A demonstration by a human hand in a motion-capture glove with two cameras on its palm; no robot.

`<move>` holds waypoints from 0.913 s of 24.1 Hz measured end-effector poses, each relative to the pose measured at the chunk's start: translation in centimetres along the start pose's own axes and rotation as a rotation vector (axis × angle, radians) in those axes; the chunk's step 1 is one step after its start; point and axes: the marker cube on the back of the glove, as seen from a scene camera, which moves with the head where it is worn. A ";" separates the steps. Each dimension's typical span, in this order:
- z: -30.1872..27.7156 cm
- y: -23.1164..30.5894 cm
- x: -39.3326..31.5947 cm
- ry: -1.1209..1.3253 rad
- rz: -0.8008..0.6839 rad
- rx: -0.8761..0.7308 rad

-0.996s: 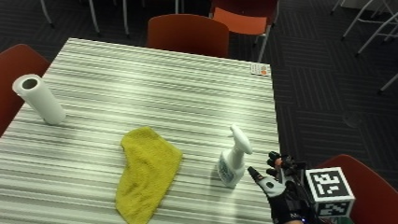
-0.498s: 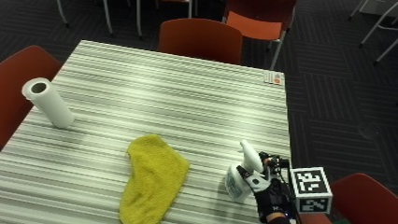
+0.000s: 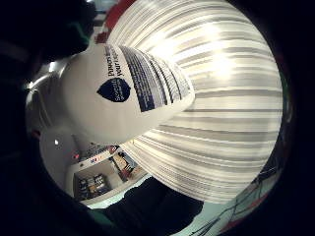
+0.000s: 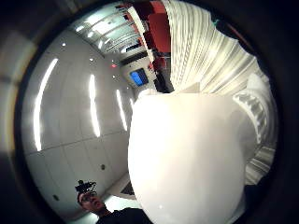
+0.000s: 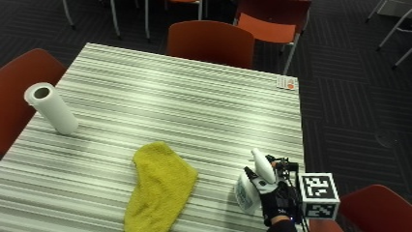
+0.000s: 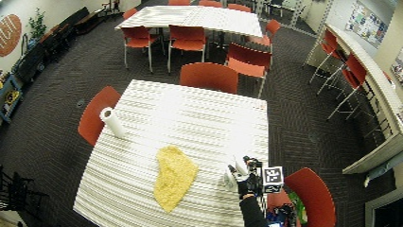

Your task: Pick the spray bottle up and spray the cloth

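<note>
From the outside view you can't see the lower right side of the spray bottle (image 5: 248, 191), which the gloved right hand (image 5: 273, 203) covers, and the forearm runs off the picture's edge. You can't read the small print on the bottle label (image 3: 142, 81) in the little finger side palm view, and the card (image 5: 286, 83) near the table's far corner is too small to identify

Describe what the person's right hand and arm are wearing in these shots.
The right hand wears a black glove with white patches on the fingers. The wide outside view shows a dark sleeve running up the arm behind it. The other hand is not in view.
</note>
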 end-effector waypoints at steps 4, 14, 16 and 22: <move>0.3 0.0 -0.2 -0.027 -0.012 -0.015; 1.2 -0.8 -0.4 -0.111 -0.034 -0.091; 1.3 -0.8 -0.4 -0.122 -0.043 -0.088; 1.4 -0.2 -0.6 -0.138 -0.013 -0.066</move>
